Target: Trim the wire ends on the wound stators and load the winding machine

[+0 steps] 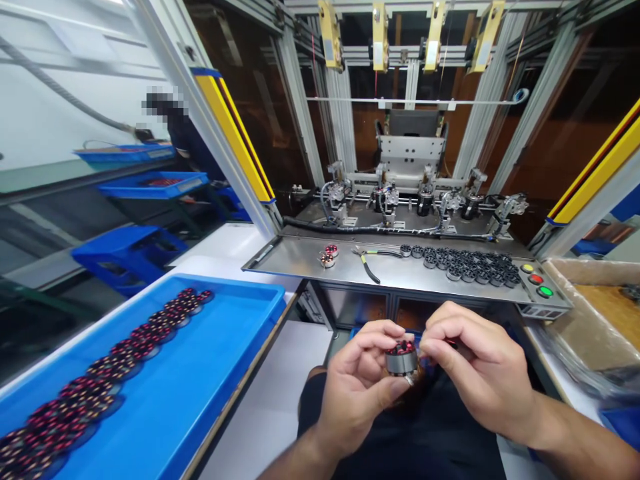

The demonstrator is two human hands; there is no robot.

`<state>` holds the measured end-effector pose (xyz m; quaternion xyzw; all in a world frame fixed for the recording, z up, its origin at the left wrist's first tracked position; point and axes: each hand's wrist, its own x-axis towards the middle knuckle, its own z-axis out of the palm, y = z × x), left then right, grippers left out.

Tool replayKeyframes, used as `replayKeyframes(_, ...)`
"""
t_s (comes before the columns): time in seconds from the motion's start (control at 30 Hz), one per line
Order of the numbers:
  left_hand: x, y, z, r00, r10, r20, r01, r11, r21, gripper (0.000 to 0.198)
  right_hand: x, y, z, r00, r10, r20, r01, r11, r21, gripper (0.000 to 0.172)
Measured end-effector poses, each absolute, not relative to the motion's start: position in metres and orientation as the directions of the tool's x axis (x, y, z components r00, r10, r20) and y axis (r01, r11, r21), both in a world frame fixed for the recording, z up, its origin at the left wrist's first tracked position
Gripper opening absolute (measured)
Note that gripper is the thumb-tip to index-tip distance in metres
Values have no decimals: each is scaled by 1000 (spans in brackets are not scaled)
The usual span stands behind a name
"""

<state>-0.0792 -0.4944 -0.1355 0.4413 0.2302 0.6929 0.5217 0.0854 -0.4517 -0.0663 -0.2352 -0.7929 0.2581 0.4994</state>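
My left hand (357,383) grips a motor stator (401,360) between thumb and fingers, over my lap. Its side is a grey metal ring, and red and black windings show on top. Close against its right side, the thumb and forefinger of my right hand (473,363) are pinched together. Whatever lies between those fingertips is too small or too hidden to make out. Beyond my hands, two wound stators (329,259) sit on the steel ledge (300,255). Near them lie pliers (370,265) with black and yellow-green handles, their jaws to the left.
Several dark unwound cores (467,265) crowd the ledge's right, beside a button panel (537,283). Behind stands a winding machine (410,193). A blue tray (235,333) on the left holds rows of wound stators (115,370). A cardboard box (580,320) is at right; a person (193,140) is far left.
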Motion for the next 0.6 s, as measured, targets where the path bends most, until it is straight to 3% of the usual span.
replayKeyframes(0.13, -84, -492, -135, -77, 936, 343, -491, -335, 804, 27, 82, -461, -71, -274, 748, 605, 128, 652, -748, 17)
replayKeyframes(0.23, -89, -488, -135, -109, 926, 362, -460, -370, 807, 28, 77, -469, -79, -303, 887, 348, 28, 374, -927, 29)
replayKeyframes(0.3, -92, -486, -137, -111, 914, 390, -451, -396, 800, 26, 73, -473, -89, -406, 900, 162, -72, 146, -987, 36)
replayKeyframes(0.4, -96, -483, -139, -87, 908, 410, -475, -399, 784, 26, 65, -475, -105, -524, 851, 34, -178, -71, -981, 43)
replayKeyframes(0.6, -104, -480, -138, -51, 914, 404, -515, -370, 773, 27, 58, -469, -123, -603, 797, -25, -343, -288, -894, 45)
